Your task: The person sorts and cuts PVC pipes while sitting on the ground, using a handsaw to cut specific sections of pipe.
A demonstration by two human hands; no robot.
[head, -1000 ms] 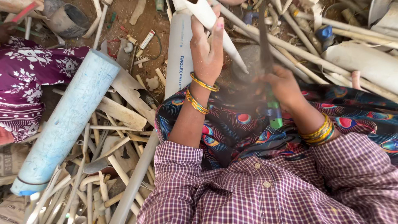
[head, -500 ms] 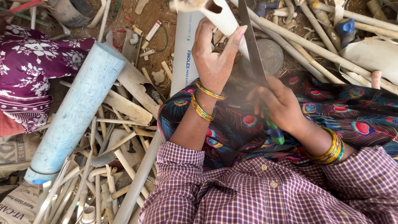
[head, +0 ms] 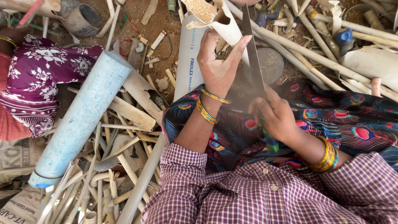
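Note:
My left hand (head: 218, 62) grips a broken white plastic pipe piece (head: 226, 23) and holds it up at the top centre. A long dark blade (head: 253, 58) runs up beside that pipe piece, its edge against it. My right hand (head: 275, 114) is closed on the blade's green handle (head: 270, 141) above my lap. Both wrists wear gold and coloured bangles. My lap is covered by a dark cloth with a peacock-feather print (head: 331, 120).
A thick pale blue pipe (head: 81, 120) lies at the left over a heap of broken white pipe scraps (head: 120, 166). Another person in a purple flowered garment (head: 37, 79) sits at far left. Long white pipes (head: 315, 54) and a grey pipe (head: 188, 62) lie on the dirt.
The blade has swung up and stands steeper beside the pipe piece. My left hand has turned the pipe piece slightly, and the view has shifted down a little.

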